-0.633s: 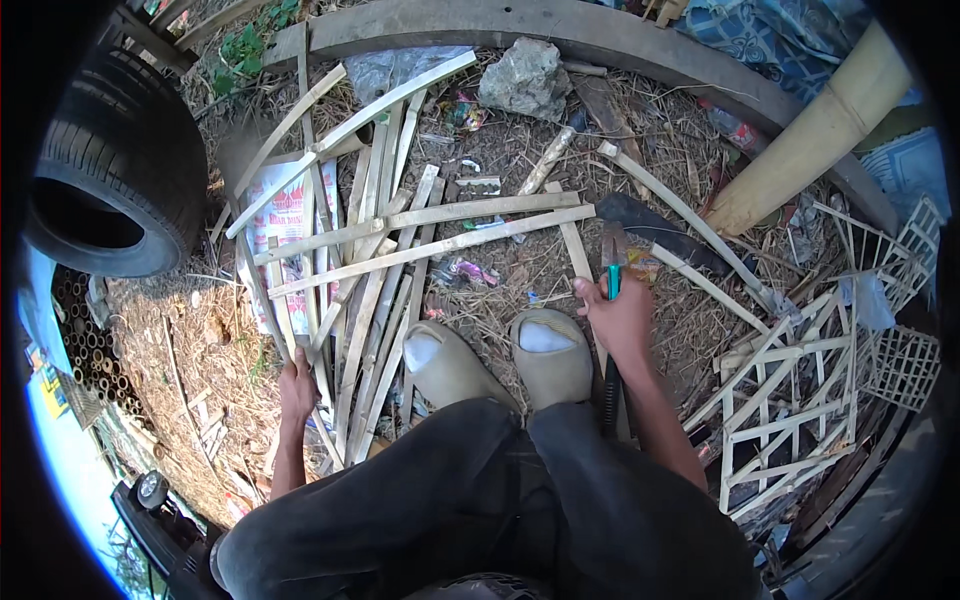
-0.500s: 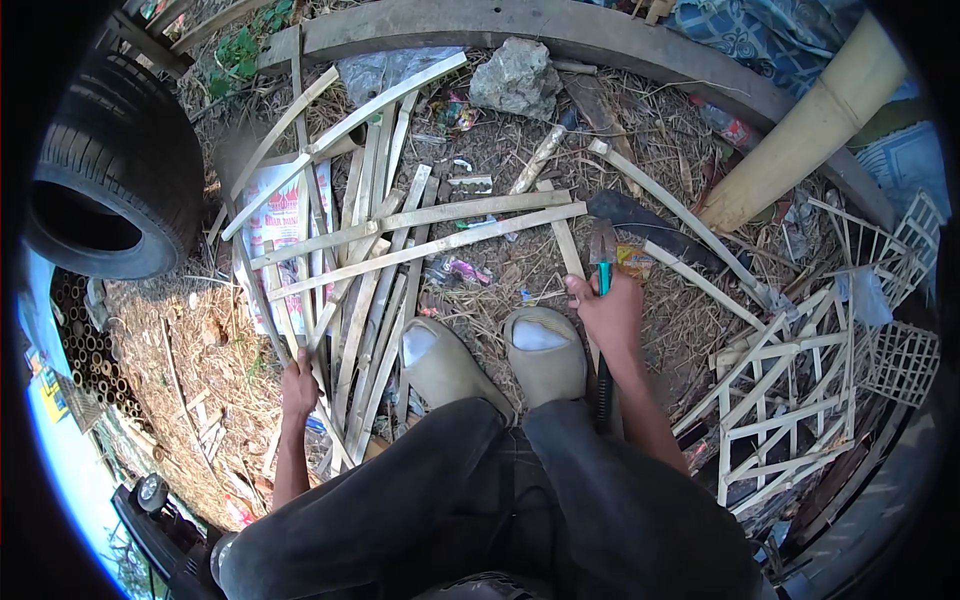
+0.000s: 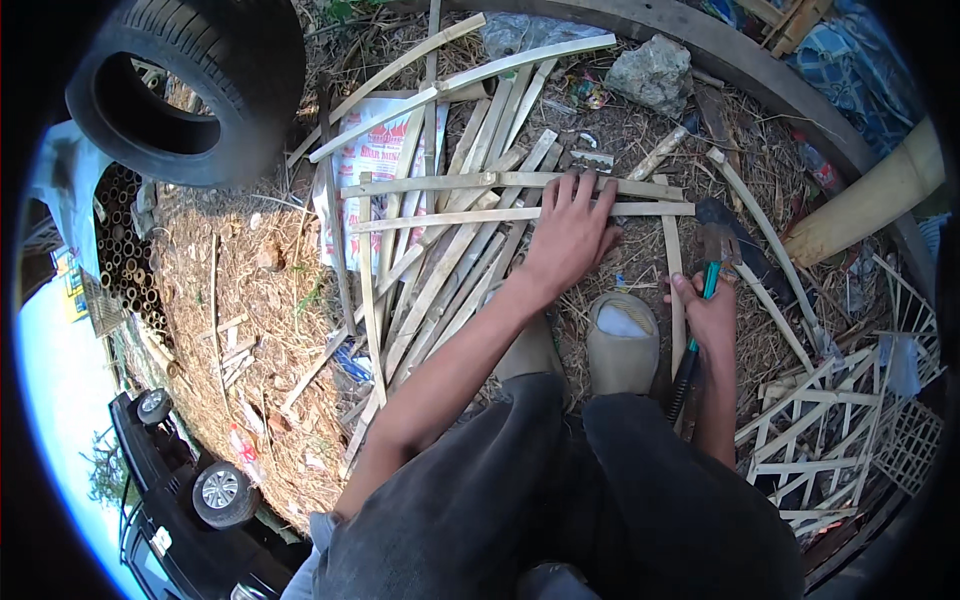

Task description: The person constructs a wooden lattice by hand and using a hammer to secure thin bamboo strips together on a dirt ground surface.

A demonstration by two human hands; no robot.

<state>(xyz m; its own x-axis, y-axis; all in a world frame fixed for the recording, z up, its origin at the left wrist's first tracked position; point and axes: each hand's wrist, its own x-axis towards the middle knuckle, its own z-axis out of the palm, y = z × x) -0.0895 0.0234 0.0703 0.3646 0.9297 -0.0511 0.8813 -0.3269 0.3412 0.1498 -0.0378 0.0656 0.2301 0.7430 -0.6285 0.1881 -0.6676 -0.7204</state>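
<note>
My left hand (image 3: 570, 240) lies over two long bamboo strips, fingers stretched and spread across them. The upper strip (image 3: 420, 184) and the lower strip (image 3: 450, 216) run side by side from left to right. Their right ends cross an upright bamboo strip (image 3: 671, 245); their left ends meet another upright strip (image 3: 367, 270). My right hand (image 3: 708, 315) is closed round a hammer (image 3: 712, 277) with a teal shaft, black grip and metal head. Its thumb is against the right upright strip; whether it also grips that strip, I cannot tell.
More bamboo strips (image 3: 455, 270) lie piled under the crossed ones, partly over a printed sack (image 3: 385, 130). A tyre (image 3: 240, 80) stands at the far left, a rock (image 3: 650, 75) at the back. A bamboo lattice (image 3: 815, 440) is at right, below a thick bamboo pole (image 3: 870, 205).
My left hand has left the left upright strip and moved right onto the two cross strips. My right hand still holds the hammer beside the right upright. The view has shifted left.
</note>
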